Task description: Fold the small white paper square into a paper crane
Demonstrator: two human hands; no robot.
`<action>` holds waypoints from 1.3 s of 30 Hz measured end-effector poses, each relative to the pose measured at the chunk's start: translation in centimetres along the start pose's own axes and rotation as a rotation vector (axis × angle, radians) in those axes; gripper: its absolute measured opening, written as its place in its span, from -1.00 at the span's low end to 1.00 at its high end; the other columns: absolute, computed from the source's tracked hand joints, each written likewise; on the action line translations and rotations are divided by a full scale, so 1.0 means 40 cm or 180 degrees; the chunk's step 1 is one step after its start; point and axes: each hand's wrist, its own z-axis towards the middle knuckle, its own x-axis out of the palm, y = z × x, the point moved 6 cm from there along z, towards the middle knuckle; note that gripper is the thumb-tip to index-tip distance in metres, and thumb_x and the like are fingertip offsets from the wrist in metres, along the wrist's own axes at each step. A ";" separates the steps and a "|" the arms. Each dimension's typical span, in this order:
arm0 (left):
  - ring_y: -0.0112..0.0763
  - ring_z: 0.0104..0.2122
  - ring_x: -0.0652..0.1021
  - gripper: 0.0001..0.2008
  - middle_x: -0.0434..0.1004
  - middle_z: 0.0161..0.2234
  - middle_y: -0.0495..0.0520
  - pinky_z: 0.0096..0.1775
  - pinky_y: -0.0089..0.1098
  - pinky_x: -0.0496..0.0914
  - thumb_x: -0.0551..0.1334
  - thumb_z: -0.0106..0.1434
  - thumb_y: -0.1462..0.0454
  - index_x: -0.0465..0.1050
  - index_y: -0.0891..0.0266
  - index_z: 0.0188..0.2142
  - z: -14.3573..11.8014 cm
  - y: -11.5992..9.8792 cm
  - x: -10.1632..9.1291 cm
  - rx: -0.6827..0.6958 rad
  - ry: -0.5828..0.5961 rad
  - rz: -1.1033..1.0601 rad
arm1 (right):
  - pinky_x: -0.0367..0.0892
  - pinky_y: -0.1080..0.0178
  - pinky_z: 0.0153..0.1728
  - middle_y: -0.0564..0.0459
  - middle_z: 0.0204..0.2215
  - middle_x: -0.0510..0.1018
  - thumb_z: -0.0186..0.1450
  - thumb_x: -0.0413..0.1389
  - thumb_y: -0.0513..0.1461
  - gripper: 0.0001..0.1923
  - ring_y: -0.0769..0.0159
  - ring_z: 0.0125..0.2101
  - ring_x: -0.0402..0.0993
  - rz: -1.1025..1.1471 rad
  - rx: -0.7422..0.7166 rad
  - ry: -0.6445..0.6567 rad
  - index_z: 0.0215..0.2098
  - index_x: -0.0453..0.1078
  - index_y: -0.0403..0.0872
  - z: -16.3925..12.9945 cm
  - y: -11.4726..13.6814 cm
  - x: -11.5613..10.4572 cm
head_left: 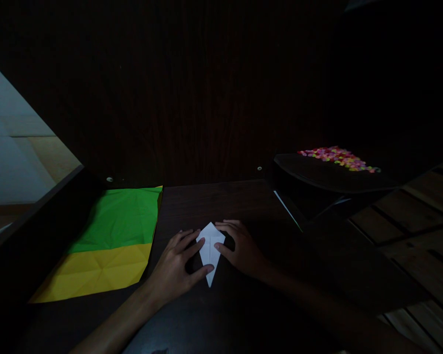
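folded paper [207,253] on table [214,201], centre | sheets [121,216] left | small pieces [337,156] on board [313,172], right | panel [206,98] behind

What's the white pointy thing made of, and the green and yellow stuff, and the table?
White pointy thing: probably matte paper, with crisp edges and a straight crease.
Green and yellow stuff: likely matte paper, crossed by fold lines.
Table: maybe wood or wood-look board, dark with a faint sheen; too dim to tell.
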 end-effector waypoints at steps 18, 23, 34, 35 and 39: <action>-0.05 -0.08 0.49 -0.61 0.47 -0.03 0.23 -0.07 0.02 0.43 0.32 0.21 0.10 0.50 0.22 -0.01 0.007 -0.015 -0.010 0.0098 -0.0067 -0.0097 | 0.38 0.07 -0.10 0.02 -0.26 0.62 0.24 0.19 -0.36 -0.83 0.16 -0.17 0.45 0.0028 -0.0522 0.0053 -0.22 0.52 -0.02 0.007 0.034 -0.008; -0.03 0.06 0.44 -0.65 0.44 0.06 0.24 0.03 0.00 0.40 0.28 0.27 0.16 0.47 0.23 0.01 0.002 -0.028 -0.004 0.0358 -0.0073 -0.0227 | 0.36 0.06 -0.09 0.04 -0.23 0.62 0.31 0.12 -0.34 -0.81 0.17 -0.17 0.42 -0.0080 -0.0731 0.0122 -0.20 0.54 0.00 0.004 0.042 -0.006; 0.03 0.13 0.34 -0.49 0.30 0.18 0.27 0.09 0.07 0.33 0.19 0.34 0.15 0.25 0.18 0.25 0.005 -0.045 0.006 0.0388 0.0583 -0.0042 | 0.37 0.09 -0.12 -0.02 -0.25 0.59 0.32 0.10 -0.35 -0.79 0.17 -0.18 0.38 -0.0034 -0.0873 0.0131 -0.11 0.51 -0.09 -0.005 0.038 0.005; 0.05 0.13 0.33 -0.48 0.28 0.19 0.27 0.09 0.08 0.33 0.18 0.34 0.14 0.24 0.18 0.25 0.004 -0.045 0.007 0.0374 0.0610 -0.0016 | 0.38 0.09 -0.12 -0.03 -0.25 0.58 0.32 0.10 -0.35 -0.79 0.16 -0.18 0.38 -0.0025 -0.0881 0.0130 -0.11 0.50 -0.10 -0.005 0.039 0.006; 0.05 0.15 0.30 -0.46 0.24 0.21 0.28 0.11 0.10 0.30 0.17 0.35 0.15 0.20 0.19 0.28 0.000 -0.046 0.010 0.0377 0.0649 0.0019 | 0.38 0.07 -0.10 -0.06 -0.23 0.58 0.30 0.10 -0.36 -0.76 0.16 -0.16 0.39 0.0003 -0.0871 0.0132 -0.08 0.48 -0.11 -0.005 0.041 0.007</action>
